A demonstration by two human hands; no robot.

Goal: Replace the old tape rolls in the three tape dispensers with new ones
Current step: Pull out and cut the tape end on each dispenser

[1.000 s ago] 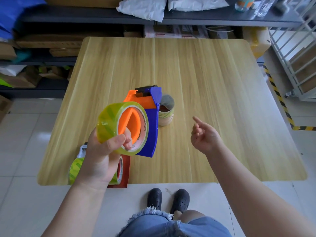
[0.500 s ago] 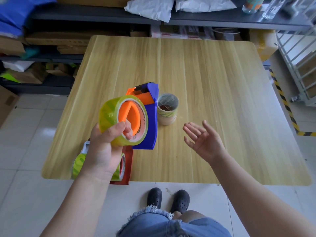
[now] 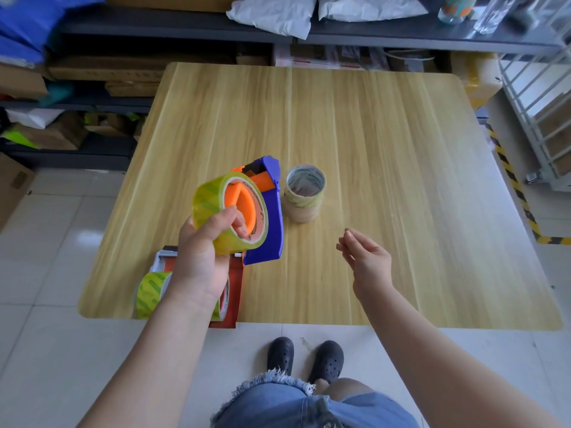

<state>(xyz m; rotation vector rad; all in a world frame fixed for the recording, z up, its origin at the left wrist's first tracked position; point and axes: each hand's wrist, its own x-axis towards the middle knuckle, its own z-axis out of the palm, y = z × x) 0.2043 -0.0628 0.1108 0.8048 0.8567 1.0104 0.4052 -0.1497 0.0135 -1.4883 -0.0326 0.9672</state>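
Item 1: my left hand fingers grip the fresh roll on the blue dispenser, right hand fingers loosely spread, empty; I judge 1 dispenser near-left already loaded.

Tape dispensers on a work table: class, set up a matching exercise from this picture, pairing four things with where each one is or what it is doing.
Things:
1. Blue dispenser
2. Red dispenser
3. Stacked used-up rolls
4. Right hand

States:
A. Standing upright mid-table
B. Empty, above the table
C. Lying at the table's near edge
D. Held up by the left hand

Pairs: 1-D, 2-C, 3-A, 4-B
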